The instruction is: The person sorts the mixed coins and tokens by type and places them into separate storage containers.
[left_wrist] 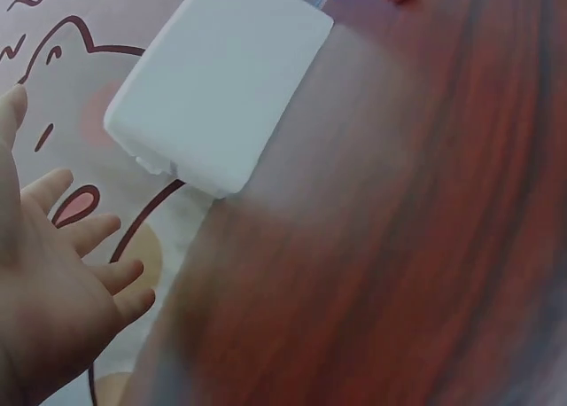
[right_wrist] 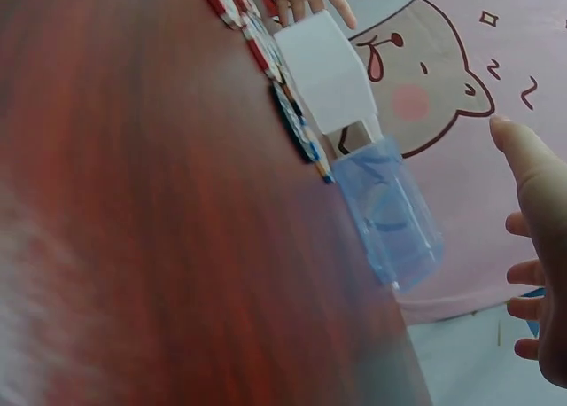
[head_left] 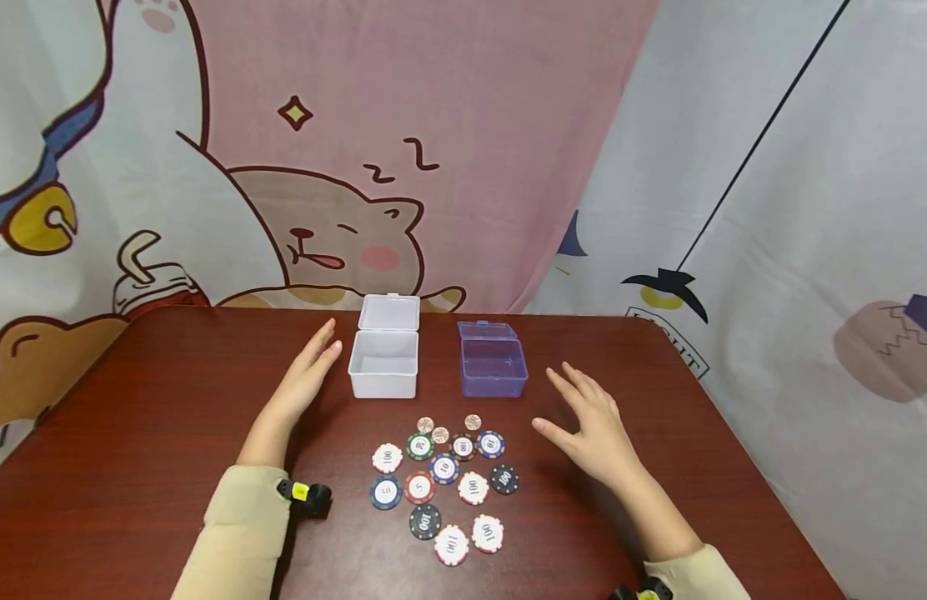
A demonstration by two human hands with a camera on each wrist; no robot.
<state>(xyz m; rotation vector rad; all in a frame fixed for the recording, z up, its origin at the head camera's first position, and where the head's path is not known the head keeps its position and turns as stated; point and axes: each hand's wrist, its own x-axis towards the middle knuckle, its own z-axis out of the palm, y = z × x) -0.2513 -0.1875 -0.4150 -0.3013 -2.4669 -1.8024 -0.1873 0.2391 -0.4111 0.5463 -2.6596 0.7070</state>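
Note:
In the head view my left hand [head_left: 306, 377] is held with straight fingers to the left of a white plastic box [head_left: 384, 385], whose lid stands raised at the back. My right hand [head_left: 587, 425] spreads its fingers to the right of a translucent purple-blue box [head_left: 494, 385], its lid also tipped back. Neither hand touches anything. Both boxes show bare inside walls. In front of them lie several poker chips, among them a red one [head_left: 419, 487], a green one [head_left: 420, 446] and a black one [head_left: 504, 478]. Small copper-coloured coins [head_left: 473, 422] lie near the boxes.
A dark red-brown wooden table [head_left: 133, 467] bears everything. Behind it hangs a curtain [head_left: 508, 125] with cartoon animals, close to the table's back edge. Black wrist cameras [head_left: 306, 497] are strapped over the beige sleeves [head_left: 238, 533].

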